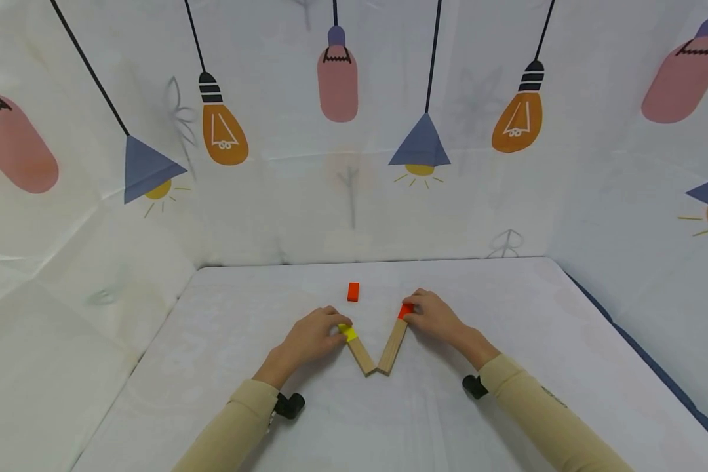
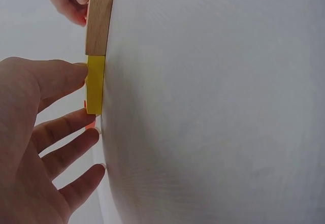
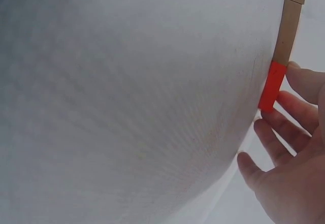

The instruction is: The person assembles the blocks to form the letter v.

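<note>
Two plain wooden blocks [image 1: 362,356] lie on the white table in a V, their near ends meeting. At the far end of the left one sits a small yellow block [image 1: 349,332], which my left hand [image 1: 313,335] holds between thumb and index finger; its other fingers are spread in the left wrist view. A red block [image 1: 405,311] caps the far end of the right wooden block [image 1: 393,347]. My right hand [image 1: 438,319] pinches that red block, thumb at its side and fingers at its outer end.
Another red block [image 1: 353,292] lies alone beyond the V, between the hands. The white table [image 1: 478,419] ends at a back edge against a white cloth [image 1: 283,216] printed with lamps. Cloth also hangs along both sides.
</note>
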`<action>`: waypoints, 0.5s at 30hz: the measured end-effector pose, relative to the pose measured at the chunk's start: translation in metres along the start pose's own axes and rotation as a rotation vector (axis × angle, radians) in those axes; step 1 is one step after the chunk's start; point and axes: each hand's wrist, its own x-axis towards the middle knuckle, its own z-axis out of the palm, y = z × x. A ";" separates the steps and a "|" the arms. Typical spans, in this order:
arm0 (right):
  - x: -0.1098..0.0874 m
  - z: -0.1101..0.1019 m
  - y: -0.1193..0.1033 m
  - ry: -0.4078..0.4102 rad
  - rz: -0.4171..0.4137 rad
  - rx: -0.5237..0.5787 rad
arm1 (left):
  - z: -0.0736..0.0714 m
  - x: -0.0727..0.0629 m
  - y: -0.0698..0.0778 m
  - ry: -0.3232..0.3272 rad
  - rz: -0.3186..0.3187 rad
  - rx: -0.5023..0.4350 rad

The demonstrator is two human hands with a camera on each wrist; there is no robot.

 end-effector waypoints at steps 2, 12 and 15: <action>0.000 0.000 0.000 -0.001 0.000 -0.001 | 0.000 0.000 0.000 0.000 -0.005 0.004; -0.001 -0.001 0.000 0.006 -0.015 0.004 | -0.003 0.003 0.003 0.016 -0.007 0.011; -0.002 -0.001 -0.001 0.006 -0.021 0.004 | -0.003 0.006 0.002 0.021 -0.014 0.017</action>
